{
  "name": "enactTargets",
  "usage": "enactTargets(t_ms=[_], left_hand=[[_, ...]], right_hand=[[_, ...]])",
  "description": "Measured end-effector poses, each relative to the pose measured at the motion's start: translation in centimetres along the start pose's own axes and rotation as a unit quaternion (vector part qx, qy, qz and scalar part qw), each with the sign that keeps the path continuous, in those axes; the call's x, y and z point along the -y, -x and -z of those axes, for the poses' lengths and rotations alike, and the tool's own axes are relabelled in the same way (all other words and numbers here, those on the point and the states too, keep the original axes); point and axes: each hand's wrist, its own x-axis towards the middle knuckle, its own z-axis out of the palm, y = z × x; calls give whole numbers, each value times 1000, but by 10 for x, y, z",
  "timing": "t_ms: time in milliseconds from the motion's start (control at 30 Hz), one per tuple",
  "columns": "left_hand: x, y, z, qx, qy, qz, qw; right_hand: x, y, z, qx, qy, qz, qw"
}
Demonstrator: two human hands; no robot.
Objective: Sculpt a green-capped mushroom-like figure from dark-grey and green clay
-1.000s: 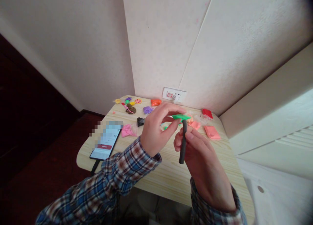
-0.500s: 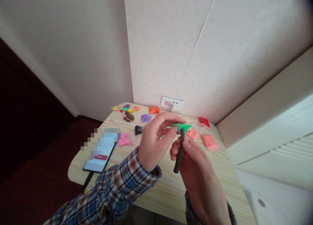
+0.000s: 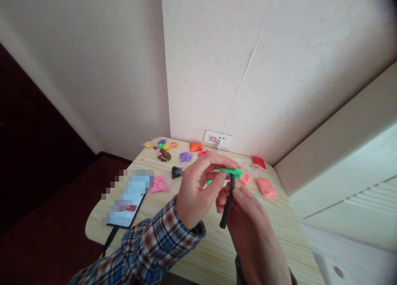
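Pale wood grain marks a table (image 3: 215, 254) set against a papered wall (image 3: 211, 70), where a person in plaid sleeves works with both hands raised above the surface. The left hand (image 3: 197, 190), narrowed to a pinch, holds a thin green piece (image 3: 231, 170) near its edge, a light grip that probably spares its flat shape. The right hand (image 3: 254, 223) closes around the middle of a dark stick (image 3: 228, 210), leaving the upper end free at the green piece's underside, apparently to steady or work it; whether the two touch is hard to tell. Just beyond the hands lie a peach lump (image 3: 245, 178) and a salmon packet (image 3: 266, 188), seemingly placed for easy reach. Pink stuff (image 3: 159, 183) rests in clear wrap to the left, beside a phone (image 3: 133, 198) lying screen up, likely for viewing while both hands are busy. Farther off, a brown figure (image 3: 164, 154) sits among small bright pieces at the far left corner, perhaps to stay safe from the elbows.
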Motion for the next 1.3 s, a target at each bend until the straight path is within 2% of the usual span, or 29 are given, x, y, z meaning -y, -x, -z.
enactTargets(t_ms=[267, 467, 667, 933, 1033, 1200, 1300], left_hand=[[-1, 1, -2, 11, 39, 24, 999], [-1, 2, -4, 21, 76, 46, 996], [-2, 1, -4, 26, 83, 20, 996], [-6, 3, -7, 24, 99, 10, 995], [-6, 3, -7, 20, 92, 3, 996], [-4, 1, -3, -5, 67, -56, 996], [-3, -2, -3, -3, 83, -52, 995]], right_hand=[[3, 2, -4, -14, -6, -1, 1000], [2, 0, -3, -14, 5, 26, 1000], [0, -5, 2, 13, 1, 46, 999], [2, -5, -6, -24, -9, 71, 997], [5, -2, -7, -32, 15, 75, 997], [7, 5, -9, -60, 70, 107, 990], [6, 6, -9, -78, 109, 144, 980]])
